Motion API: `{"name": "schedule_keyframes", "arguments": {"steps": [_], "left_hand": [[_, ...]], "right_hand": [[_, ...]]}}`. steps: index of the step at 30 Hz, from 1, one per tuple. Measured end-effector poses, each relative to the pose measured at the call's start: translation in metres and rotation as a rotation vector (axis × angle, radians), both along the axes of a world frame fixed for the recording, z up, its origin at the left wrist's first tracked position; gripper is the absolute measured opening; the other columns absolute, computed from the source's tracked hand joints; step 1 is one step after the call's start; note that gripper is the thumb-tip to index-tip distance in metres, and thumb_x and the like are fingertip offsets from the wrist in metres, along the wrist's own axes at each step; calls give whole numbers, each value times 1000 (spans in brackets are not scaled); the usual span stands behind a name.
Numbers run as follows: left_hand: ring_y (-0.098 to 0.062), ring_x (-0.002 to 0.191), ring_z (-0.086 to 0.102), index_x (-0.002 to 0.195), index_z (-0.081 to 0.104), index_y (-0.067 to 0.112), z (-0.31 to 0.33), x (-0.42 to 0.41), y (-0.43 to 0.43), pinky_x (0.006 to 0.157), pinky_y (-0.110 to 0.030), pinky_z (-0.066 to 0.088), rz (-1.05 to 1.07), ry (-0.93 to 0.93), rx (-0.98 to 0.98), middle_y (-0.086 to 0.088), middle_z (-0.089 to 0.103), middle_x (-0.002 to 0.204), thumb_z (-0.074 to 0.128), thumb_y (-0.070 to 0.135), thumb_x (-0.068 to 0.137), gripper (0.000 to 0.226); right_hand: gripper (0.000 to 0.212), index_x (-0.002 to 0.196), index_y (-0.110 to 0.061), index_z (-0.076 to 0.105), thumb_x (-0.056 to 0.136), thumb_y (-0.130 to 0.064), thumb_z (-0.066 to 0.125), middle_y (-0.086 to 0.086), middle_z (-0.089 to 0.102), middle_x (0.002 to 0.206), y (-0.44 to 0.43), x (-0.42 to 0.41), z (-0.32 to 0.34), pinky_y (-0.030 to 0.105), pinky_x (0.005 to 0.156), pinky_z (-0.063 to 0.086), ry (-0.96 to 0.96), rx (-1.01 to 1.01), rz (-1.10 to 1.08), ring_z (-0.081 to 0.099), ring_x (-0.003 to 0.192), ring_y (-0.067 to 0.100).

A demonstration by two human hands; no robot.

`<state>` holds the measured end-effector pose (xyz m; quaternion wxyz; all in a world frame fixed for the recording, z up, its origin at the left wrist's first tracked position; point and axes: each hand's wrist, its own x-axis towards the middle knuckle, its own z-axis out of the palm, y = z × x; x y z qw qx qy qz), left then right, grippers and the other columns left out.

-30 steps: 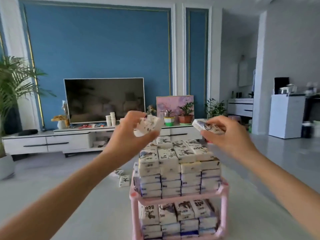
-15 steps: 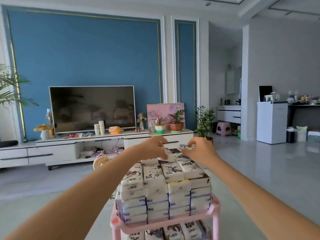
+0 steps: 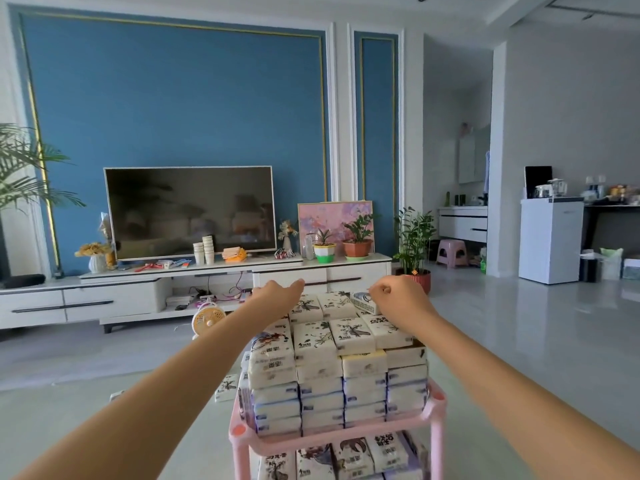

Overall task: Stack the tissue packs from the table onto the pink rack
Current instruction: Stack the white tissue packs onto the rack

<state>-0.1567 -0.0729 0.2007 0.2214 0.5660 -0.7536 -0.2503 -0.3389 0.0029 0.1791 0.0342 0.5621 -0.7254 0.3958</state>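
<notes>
Left hand [image 3: 277,295] lies over the far left corner of the top layer, fingers straight and together, palm down. What is under it is hidden. Right hand [image 3: 398,297] is at the far right corner with its fingers curled. Its knuckles sit just beside a blue-printed pack [image 3: 363,301] that lies tilted, not flush with its neighbours. Whether the fingers pinch that pack or merely rest against it cannot be told.

Tissue packs [image 3: 349,336] fill the upper tier of the pink rack [image 3: 311,439] in tight columns and rise above its rail. The lower tier [image 3: 349,459] is also filled. No table is in view.

Judgement: the step in hand is seating two packs on the far row of the top layer. The next move calls for squaring the tilted pack and then lifting both hands straight up, since a sideways drag could shift the stack.

Packs are soft rectangular bricks in glossy film, cream-white with dark ink-style prints and blue-edged sides. They yield slightly, so the columns bulge and lean a little. The rack is smooth moulded plastic with round posts.

Two loose packs [image 3: 227,388] lie on the pale polished floor to the left of the rack. A small orange fan [image 3: 207,318] stands farther off, before a white cabinet [image 3: 114,299] with a television [image 3: 188,211].
</notes>
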Motion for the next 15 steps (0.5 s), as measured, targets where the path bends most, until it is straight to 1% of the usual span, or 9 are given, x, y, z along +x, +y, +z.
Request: {"name": "schedule_keyframes", "arguments": {"steps": [1, 5, 8, 9, 11, 12, 13, 14, 15], "left_hand": [[-32, 132, 33, 143, 27, 3, -1, -1, 0, 106, -41, 30, 8, 20, 14, -16, 33, 146, 27, 53, 96, 69], [-30, 127, 38, 142, 29, 3, 3, -2, 4, 102, -37, 33, 25, 90, 50, -16, 40, 140, 29, 44, 99, 59], [-28, 114, 42, 139, 32, 3, 3, 1, 1, 92, -34, 35, 34, 158, 80, -12, 48, 121, 34, 36, 99, 52], [-27, 109, 43, 138, 34, 3, 3, 2, -1, 89, -34, 35, 38, 177, 87, -10, 51, 110, 36, 33, 99, 49], [-23, 97, 39, 133, 38, 3, 2, 4, -4, 81, -32, 32, 56, 204, 93, -3, 42, 81, 39, 28, 98, 43], [-22, 95, 38, 131, 39, 3, 2, 5, -4, 80, -31, 31, 58, 219, 98, -2, 39, 77, 39, 27, 98, 42], [-22, 96, 40, 130, 40, 2, 2, 7, -4, 82, -31, 33, 50, 239, 113, -3, 42, 80, 40, 28, 97, 42], [-24, 102, 44, 131, 40, 1, 2, 9, -5, 87, -32, 37, 36, 267, 126, -7, 50, 91, 39, 31, 97, 45], [-28, 112, 46, 134, 38, 1, 2, 12, -8, 97, -36, 39, 24, 309, 141, -13, 54, 110, 38, 35, 97, 50]], "right_hand": [[35, 83, 3, 66, 91, -21, 42, 15, 69, 90, -1, 1, -1, 40, 77, 51, 12, -6, -2, 63, 86, 28], [41, 69, 1, 63, 93, -24, 42, 14, 66, 78, -5, 4, -7, 32, 64, 46, 93, -33, -35, 58, 72, 25], [41, 70, -3, 64, 95, -26, 40, 12, 56, 85, -7, 7, -7, 31, 63, 38, 183, -50, -80, 52, 87, 24], [42, 68, -4, 62, 95, -27, 40, 11, 53, 84, -7, 8, -7, 30, 64, 36, 198, -45, -73, 51, 90, 24], [46, 57, -7, 51, 96, -28, 41, 9, 48, 72, -8, 8, -5, 31, 63, 36, 198, -18, -31, 52, 91, 24], [48, 53, -9, 45, 96, -29, 41, 7, 44, 66, -7, 8, -3, 31, 63, 37, 192, 4, -14, 53, 89, 23], [49, 51, -11, 41, 97, -29, 40, 5, 41, 62, -6, 7, 0, 32, 64, 39, 189, 22, -2, 53, 82, 22], [50, 50, -11, 39, 97, -29, 41, 3, 38, 58, -4, 6, 2, 33, 65, 41, 185, 39, 4, 52, 72, 19], [50, 50, -12, 38, 97, -29, 41, 2, 36, 56, -1, 6, 5, 33, 66, 42, 188, 53, 3, 48, 63, 18]]}}
